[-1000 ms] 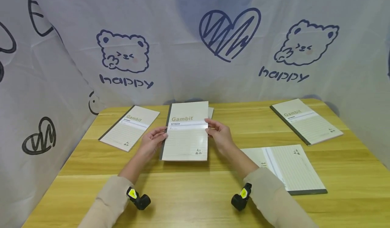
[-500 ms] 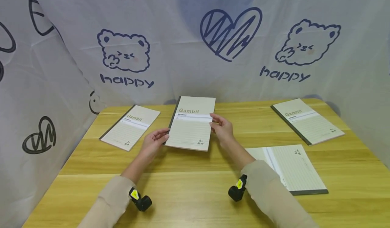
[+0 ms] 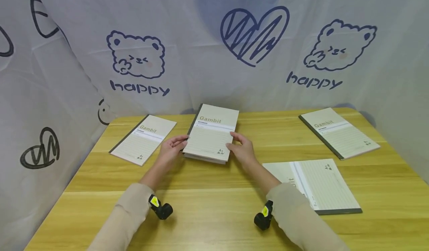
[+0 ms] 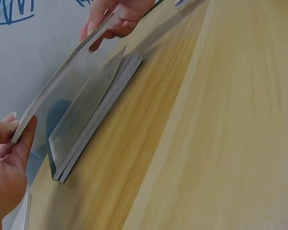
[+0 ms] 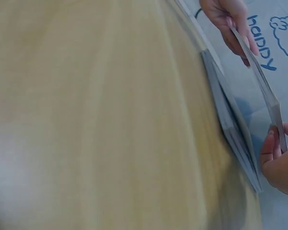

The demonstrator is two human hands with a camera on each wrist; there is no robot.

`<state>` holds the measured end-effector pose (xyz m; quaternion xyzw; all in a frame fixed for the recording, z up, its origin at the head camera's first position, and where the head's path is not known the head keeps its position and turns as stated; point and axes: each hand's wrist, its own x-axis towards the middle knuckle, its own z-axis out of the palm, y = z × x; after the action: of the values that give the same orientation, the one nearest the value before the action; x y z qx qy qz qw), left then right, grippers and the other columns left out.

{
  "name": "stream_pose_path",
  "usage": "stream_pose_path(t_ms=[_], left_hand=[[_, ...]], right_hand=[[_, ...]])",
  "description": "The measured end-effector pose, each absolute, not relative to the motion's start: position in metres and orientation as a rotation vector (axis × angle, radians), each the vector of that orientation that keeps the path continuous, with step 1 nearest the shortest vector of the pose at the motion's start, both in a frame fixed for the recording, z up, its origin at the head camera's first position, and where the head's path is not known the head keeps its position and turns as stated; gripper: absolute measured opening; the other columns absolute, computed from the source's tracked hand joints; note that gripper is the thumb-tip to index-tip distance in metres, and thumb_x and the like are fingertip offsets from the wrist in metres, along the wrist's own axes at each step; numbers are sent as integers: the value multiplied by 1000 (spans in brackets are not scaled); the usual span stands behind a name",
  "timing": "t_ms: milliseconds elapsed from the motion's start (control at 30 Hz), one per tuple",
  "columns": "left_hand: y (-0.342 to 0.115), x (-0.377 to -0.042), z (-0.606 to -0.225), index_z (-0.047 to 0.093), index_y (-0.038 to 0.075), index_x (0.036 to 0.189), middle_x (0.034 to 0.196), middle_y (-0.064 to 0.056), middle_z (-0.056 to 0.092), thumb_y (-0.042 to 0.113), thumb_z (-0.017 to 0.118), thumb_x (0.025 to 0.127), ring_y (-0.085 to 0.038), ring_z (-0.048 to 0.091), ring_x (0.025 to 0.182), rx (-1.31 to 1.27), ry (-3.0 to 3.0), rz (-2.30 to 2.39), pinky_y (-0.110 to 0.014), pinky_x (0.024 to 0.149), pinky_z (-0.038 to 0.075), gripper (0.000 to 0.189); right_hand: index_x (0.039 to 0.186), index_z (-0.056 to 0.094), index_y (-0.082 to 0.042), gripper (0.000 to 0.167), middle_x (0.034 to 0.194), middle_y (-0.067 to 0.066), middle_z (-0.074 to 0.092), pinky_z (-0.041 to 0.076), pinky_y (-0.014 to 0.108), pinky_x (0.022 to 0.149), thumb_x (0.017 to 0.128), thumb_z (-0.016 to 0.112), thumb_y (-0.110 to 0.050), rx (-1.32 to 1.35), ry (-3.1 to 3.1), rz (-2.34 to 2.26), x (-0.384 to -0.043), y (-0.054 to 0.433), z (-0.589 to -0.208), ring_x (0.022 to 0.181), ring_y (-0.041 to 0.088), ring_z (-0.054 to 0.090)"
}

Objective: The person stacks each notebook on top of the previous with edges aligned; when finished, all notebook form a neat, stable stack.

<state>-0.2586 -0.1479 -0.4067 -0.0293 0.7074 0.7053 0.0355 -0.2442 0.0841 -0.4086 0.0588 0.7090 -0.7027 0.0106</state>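
Note:
A cream Gambit notebook [image 3: 212,132] with a dark spine is held level by both hands near the table's far edge. My left hand [image 3: 171,151] pinches its spine side, and my right hand [image 3: 242,149] pinches the opposite side, thumb on the cover. Below it lies a small stack of notebooks [image 4: 98,115], its lower edges just peeking out in the head view. Both wrist views show a gap between the held notebook [image 5: 259,79] and this stack, whose top cover stands slightly raised.
One notebook [image 3: 143,139] lies slanted at the left. Another notebook [image 3: 339,132] lies at the far right, and a sideways notebook [image 3: 323,187] sits nearer, partly behind the right forearm. A printed cloth [image 3: 197,68] hangs behind the wooden table [image 3: 207,213].
The held notebook has moved away from me and slightly right, turned a little clockwise, and now sits over the stack. Both hands keep their grip; the other notebooks stay put.

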Motion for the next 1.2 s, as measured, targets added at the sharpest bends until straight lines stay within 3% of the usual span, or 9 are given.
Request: stream_pose_path(t_ms=[267, 500, 533, 633, 733, 800, 1033, 1200], left_hand=[[-149, -265, -411, 53, -10, 122, 88, 10, 67, -2, 54, 89, 5, 59, 74, -55, 2259, 2099, -11, 66, 48, 33], [-150, -271, -414, 55, -11, 119, 113, -18, 65, -4, 55, 88, 7, 57, 77, 22, 2387, 1976, -8, 71, 47, 32], [-150, -272, -415, 55, -12, 119, 114, -20, 64, -4, 55, 88, 8, 57, 77, 32, 2400, 1966, -8, 71, 47, 31], [-150, -276, -419, 57, -12, 116, 113, -24, 63, -4, 56, 87, 7, 57, 75, 53, 2428, 1950, -9, 70, 47, 30], [-151, -280, -424, 58, -13, 113, 111, -25, 64, -4, 57, 87, 5, 58, 76, 82, 2463, 1928, -9, 69, 47, 28], [-151, -282, -427, 60, -13, 111, 110, -25, 64, -4, 58, 87, 5, 58, 75, 91, 2506, 1895, -8, 68, 46, 26], [-151, -281, -429, 63, -11, 108, 109, -27, 64, -3, 59, 86, 10, 53, 71, 108, 2623, 1794, -7, 66, 44, 23], [-151, -282, -431, 64, -11, 106, 107, -26, 65, -2, 60, 86, 11, 53, 71, 121, 2666, 1772, -8, 65, 43, 22]], right_hand=[[129, 51, -3, 49, 125, 16, 50, 43, 19, 59, 82, 63, 0, 141, 2313, -2102, -237, 83, -414, 54, 3, 42], [128, 52, -1, 48, 126, 17, 51, 33, 15, 48, 82, 64, 1, 129, 2371, -2072, -242, 82, -416, 50, 1, 36], [128, 53, -1, 48, 122, 16, 53, 32, 15, 47, 82, 64, 1, 128, 2374, -2073, -243, 82, -417, 49, 1, 35], [127, 54, -1, 47, 86, 7, 58, 31, 15, 45, 82, 65, 1, 132, 2389, -2069, -244, 82, -417, 47, 1, 34], [127, 54, 0, 47, 58, -5, 41, 30, 16, 44, 81, 65, 1, 136, 2408, -2051, -246, 82, -418, 47, 3, 33], [126, 54, 1, 46, 51, -7, 35, 30, 16, 44, 81, 65, 1, 135, 2417, -2040, -247, 81, -419, 47, 4, 33], [126, 53, 6, 46, 64, -5, 40, 32, 13, 47, 82, 64, 0, 85, 2528, -1952, -251, 79, -424, 51, 3, 34], [123, 54, 8, 44, 84, 9, 54, 35, 13, 54, 82, 65, -2, 77, 2632, -1877, -252, 78, -424, 60, 5, 40]])
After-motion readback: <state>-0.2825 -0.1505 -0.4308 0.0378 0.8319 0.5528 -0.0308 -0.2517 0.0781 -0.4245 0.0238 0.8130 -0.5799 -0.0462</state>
